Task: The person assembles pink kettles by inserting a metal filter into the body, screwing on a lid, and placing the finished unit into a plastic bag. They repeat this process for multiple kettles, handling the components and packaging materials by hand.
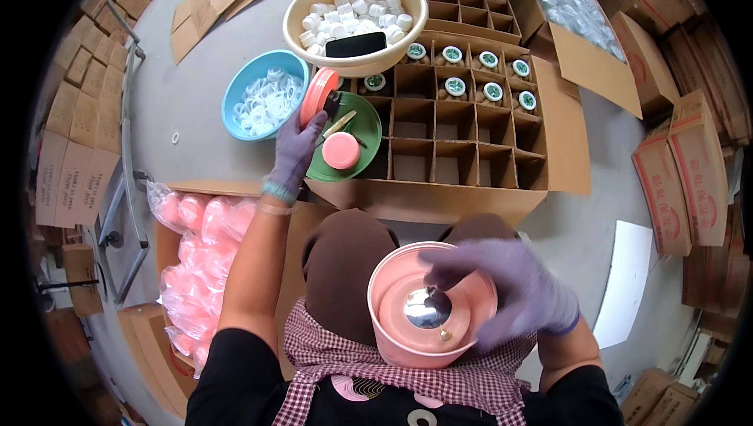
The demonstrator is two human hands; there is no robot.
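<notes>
My left hand [293, 153], in a grey-purple glove, grips a round pink lid [316, 96] stood on edge, with a black part on its right side. It is above the left rim of a green bowl [367, 116], which holds a second pink lid [341, 151] and a gold-coloured slim tool [340, 123]. On my lap rests a pink tub [383, 285], mouth upward, with a shiny silver disc [427, 307] and a small gold bead [445, 334] inside. My right hand [522, 285], gloved and blurred, spreads over the tub's right rim with fingers apart.
Ahead is a divided carton [455, 194] with several green-and-white capped jars [455, 86]. A cream basin [298, 2] of white caps carries a black phone [356, 45]. A blue bowl [235, 85] of clear rings, bagged pink pieces [200, 261] and stacked cartons [682, 175] surround me.
</notes>
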